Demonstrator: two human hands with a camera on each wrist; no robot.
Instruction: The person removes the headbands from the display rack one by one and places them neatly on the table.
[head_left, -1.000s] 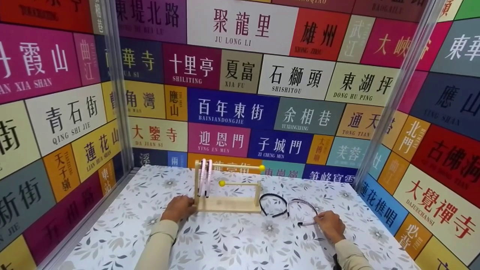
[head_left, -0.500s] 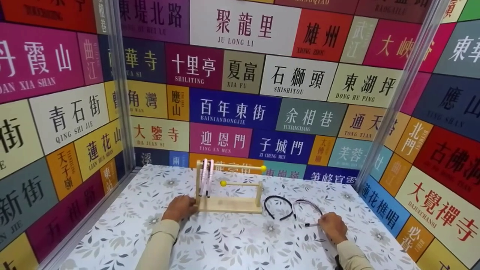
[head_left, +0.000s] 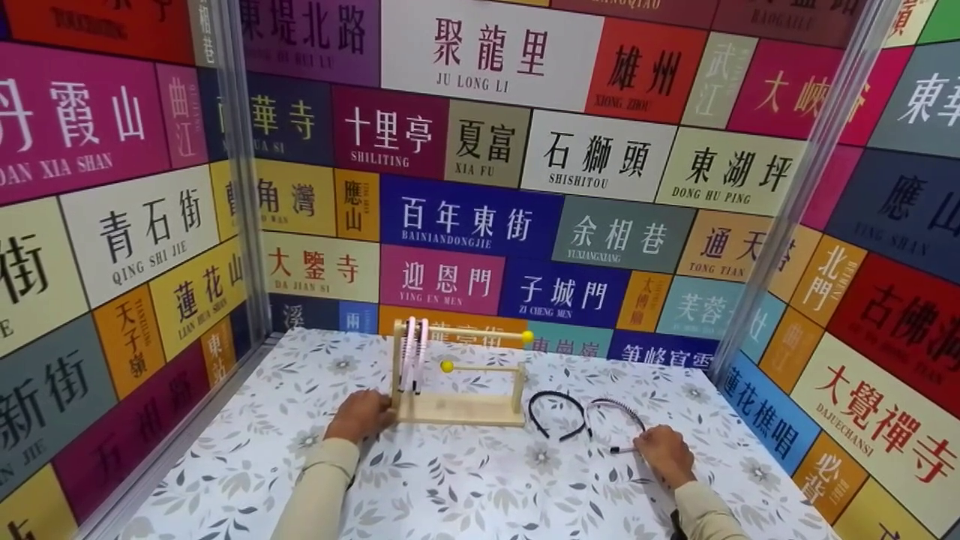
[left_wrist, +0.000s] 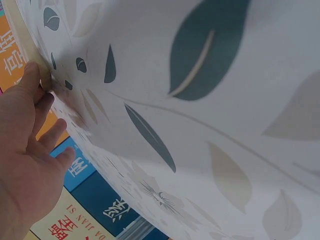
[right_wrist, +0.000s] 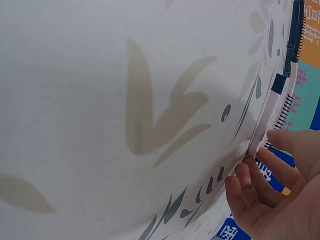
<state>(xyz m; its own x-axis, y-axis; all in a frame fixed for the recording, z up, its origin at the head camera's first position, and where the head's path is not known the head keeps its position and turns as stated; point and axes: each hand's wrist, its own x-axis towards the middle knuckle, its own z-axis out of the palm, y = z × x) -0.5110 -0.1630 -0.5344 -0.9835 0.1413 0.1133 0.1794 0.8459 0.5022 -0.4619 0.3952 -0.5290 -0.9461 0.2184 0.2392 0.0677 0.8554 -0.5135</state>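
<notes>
Left hand [head_left: 360,415] at the wooden stand [head_left: 461,411], right hand [head_left: 666,454] on a pink headband [head_left: 619,405]

Only the head view gives the whole stand: two rods, the upper one ending in a yellow ball [head_left: 528,337], the lower one in another yellow knob [head_left: 447,367], with pink hair hoops [head_left: 409,360] hanging from the upper rod at the stand's left end. The left wrist view reduces it to a strip of pale wood, yet it bares the palm and fingers that the head camera sees only from behind. The right wrist view brings out the dark teeth and dark tip of the pink headband, and a stretch of the black headband [head_left: 532,412]; the head view shows that one lying between the stand and the pink headband, on the flowered tabletop [head_left: 450,487].

The left grip pinches the stand's left end by the wood — the outer fingers loosely bent and apart. The right grip, to the right of the stand, pinches one end of the pink headband, its thumb along the band and the other fingers curled near the tabletop. Both forearms reach in from the near side of the stand, in pale sleeves [head_left: 319,480].
</notes>
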